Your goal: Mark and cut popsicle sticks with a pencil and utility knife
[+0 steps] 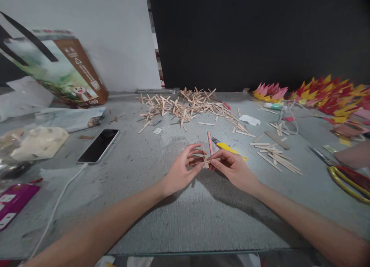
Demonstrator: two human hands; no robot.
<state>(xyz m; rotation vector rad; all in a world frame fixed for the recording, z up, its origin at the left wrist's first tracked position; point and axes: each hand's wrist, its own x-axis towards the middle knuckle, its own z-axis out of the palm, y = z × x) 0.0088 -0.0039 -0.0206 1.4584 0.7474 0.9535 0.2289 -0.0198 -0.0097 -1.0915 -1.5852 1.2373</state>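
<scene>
My left hand [183, 168] and my right hand [232, 167] meet over the middle of the grey table [185, 217]. Both pinch a small cross of wooden sticks [205, 160] between their fingertips. Just behind the hands lie a pink pencil-like stick [209, 142] and a yellow utility knife [229, 149]. A big heap of finished stick crosses [185, 103] is spread at the back centre. Loose flat wooden sticks [274, 155] lie to the right of my right hand.
A phone [98, 145] with a white cable lies at left, near plastic bags and a tilted carton [62, 72]. Yellow-handled scissors [345, 176] sit at right. Red, yellow and pink paper flowers [326, 91] line the back right. Another person's arm [354, 155] shows at the right edge.
</scene>
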